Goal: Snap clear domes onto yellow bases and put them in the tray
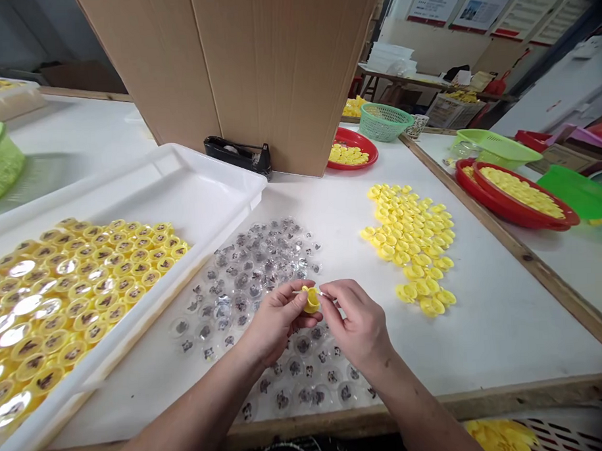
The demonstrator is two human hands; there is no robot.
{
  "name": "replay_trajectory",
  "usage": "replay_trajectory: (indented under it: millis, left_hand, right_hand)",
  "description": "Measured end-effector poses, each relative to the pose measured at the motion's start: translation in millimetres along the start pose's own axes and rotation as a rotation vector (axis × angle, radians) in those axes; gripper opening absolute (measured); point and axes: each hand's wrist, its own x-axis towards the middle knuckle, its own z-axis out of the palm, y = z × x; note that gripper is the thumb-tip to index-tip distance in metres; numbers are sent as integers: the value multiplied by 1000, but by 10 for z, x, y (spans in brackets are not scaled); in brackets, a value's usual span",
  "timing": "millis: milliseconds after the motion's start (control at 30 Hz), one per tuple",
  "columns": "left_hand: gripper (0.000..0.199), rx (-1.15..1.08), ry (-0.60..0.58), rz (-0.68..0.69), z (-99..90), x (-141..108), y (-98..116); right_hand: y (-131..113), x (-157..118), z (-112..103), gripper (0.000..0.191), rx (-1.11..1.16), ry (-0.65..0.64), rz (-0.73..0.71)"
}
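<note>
My left hand (272, 322) is closed on a small yellow plastic cup (311, 303), gripping it between thumb and fingers with its hollow side showing. Close against the cup's right edge, my right hand (359, 321) has its fingertips pinched together. A tiny whitish tip shows at that pinch, too small to name. Beneath both hands, clear round plastic discs (241, 280) with small dark animal pictures are spread over the white table. To the right lies a loose heap of yellow cups (414, 231).
A white tray (200, 164) at left holds rows of yellow cups with pictured tops. Behind stand a black tape dispenser (237, 155) and a tall cardboard sheet (256, 76). Red plates (527, 194) of yellow pieces sit beyond the wooden strip (504, 245), near a green basket (383, 120).
</note>
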Motion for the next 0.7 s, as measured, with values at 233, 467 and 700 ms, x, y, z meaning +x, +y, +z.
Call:
replay_trajectory:
  millis: [233,467,700]
  left_hand:
    - [29,-73,-15,20,-12,-2,24]
    - [28,-39,-107,16,-28,-28,-2]
    - [29,-96,-144,15,0,-66,6]
  right_hand:
    - [-115,-71,-90,35,-140,-211,-159]
    - [-134,51,-240,37,-36,-337,-136]
    - [-62,107,-274,18,73,-239,98]
